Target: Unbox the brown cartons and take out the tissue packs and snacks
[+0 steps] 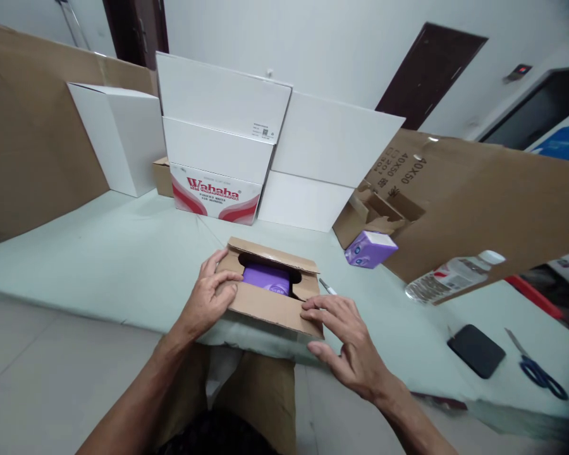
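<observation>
On the near edge of the table lies a small brown cardboard box (pixel 265 306) with its top flaps partly apart. Inside it a purple pack (pixel 265 278) shows through the gap; the rest of the pack is hidden. My left hand (pixel 213 294) is closed around the box's left end, fingers over the small side flap and thumb near the front flap. At the right end, my right hand (pixel 344 335) rests its fingertips on the corner of the front flap, with the thumb spread away below the flap's edge. Just behind that corner lies a pen-like tool (pixel 327 286).
A white Wahaha carton (pixel 218 142) stands behind the box. To the right are a purple tissue pack (pixel 370 249), an open brown box (pixel 367 212), a clear bottle (pixel 455 276), a black flat case (pixel 477 351) and scissors (pixel 535 368). Large cardboard panels border both sides.
</observation>
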`<state>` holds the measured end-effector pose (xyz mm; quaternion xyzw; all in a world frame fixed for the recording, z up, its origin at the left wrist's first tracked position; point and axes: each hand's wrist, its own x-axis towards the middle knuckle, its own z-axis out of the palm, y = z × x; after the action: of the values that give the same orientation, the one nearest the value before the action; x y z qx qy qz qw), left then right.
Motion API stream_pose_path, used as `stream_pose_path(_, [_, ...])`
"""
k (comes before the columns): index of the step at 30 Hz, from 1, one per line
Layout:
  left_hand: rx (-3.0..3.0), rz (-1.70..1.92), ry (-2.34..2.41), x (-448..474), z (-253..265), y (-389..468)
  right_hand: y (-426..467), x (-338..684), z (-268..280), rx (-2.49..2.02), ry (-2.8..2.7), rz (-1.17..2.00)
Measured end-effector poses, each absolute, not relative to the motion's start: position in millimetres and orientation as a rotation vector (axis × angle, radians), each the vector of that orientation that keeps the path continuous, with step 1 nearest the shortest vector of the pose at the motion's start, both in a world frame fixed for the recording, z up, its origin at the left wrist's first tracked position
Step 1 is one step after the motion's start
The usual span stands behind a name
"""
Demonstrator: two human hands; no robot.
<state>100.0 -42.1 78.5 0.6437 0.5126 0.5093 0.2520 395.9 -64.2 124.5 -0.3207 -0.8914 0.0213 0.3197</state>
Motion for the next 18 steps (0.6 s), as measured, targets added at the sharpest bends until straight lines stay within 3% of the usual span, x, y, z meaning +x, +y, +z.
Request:
stream_pose_path(5, [2.046,1.376,1.447,102,67,-42,-44,381,145,-1.131,-2.426,0.216])
stream_pose_path(11, [2.285,1.359,1.534,102,66,-44,-8,351,145,-1.600,-2.413,-0.090])
stream_pose_path(18, [2.039,1.249,1.537,101,65,-48,14,352,140,-1.783,-2.415,0.079])
